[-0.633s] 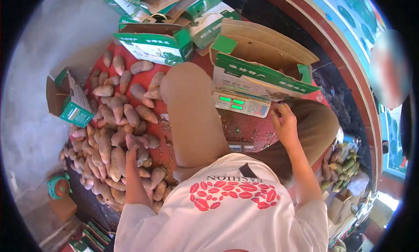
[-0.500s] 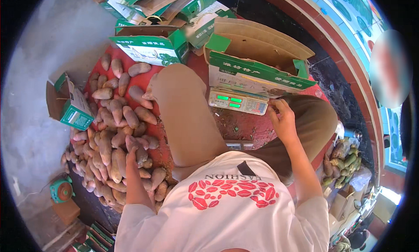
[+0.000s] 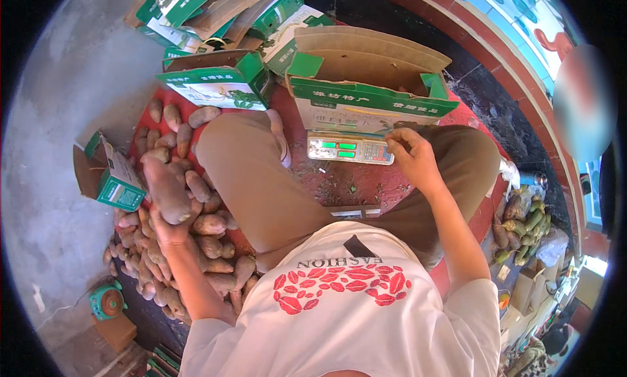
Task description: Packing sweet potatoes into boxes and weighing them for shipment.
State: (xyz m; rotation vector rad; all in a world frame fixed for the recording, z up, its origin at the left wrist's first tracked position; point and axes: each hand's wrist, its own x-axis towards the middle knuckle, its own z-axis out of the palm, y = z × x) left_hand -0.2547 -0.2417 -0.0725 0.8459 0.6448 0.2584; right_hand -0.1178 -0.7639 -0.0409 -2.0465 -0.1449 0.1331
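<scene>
White short-sleeved T-shirt [image 3: 343, 321], red lip-shaped prints [image 3: 357, 282] across the front, dark lettering [image 3: 312, 263], small black patch [image 3: 359, 247], brown trousers [image 3: 261, 181].

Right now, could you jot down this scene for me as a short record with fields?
Left hand: holds a large sweet potato over the pile
Right hand: at the right end of the scale; touch unclear
Display: lit green
Large box: open-topped, just beyond the scale
Small box: open, by the pile's left side

Hands [image 3: 171, 231] [image 3: 413, 159] well apart, forearms [image 3: 194, 276] [image 3: 450, 228] forward
</scene>
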